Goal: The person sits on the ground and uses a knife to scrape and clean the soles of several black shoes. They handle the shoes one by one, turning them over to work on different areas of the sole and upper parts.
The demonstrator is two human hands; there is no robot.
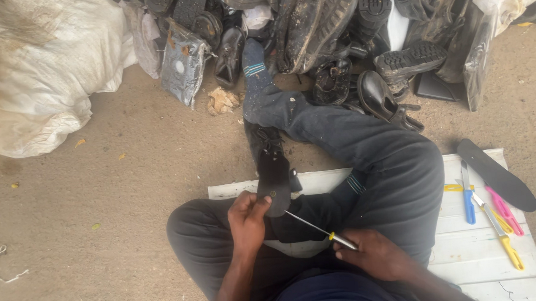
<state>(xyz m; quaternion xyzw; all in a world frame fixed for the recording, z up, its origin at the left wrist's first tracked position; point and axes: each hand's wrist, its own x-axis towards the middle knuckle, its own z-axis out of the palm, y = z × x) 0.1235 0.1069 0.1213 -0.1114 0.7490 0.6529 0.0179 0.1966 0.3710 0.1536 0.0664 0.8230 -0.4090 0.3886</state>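
A black shoe (273, 168) lies across the person's lap, between the knees, sole end toward the body. The left hand (246, 219) is closed on that near end, thumb over the edge, which looks meant to steady the shoe and tip its rim up toward the tool. The right hand (375, 255) is wrapped around the handle of an awl (318, 227), a thin metal shaft with a yellow collar; the shaft slants up and left so that its tip meets the shoe just beside the left thumb. The right leg is stretched out and the left folded, so the shoe rests in the hollow between them.

The person sits on a white board (491, 249) laid on the sandy floor (121, 185). On the board to the right, within reach, lie a loose black sole (497, 175), a blue-handled tool (468, 200), a yellow-handled one (505, 237) and a pink one (505, 210). Farther off stand a pile of worn black shoes (335, 41) and a white sack (39, 69).

The awl's tip is too fine to tell whether it has pierced the shoe. The handle is mostly hidden in the right hand, the pile and sack are cut off by the frame, and the tools' blades are hard to make out.
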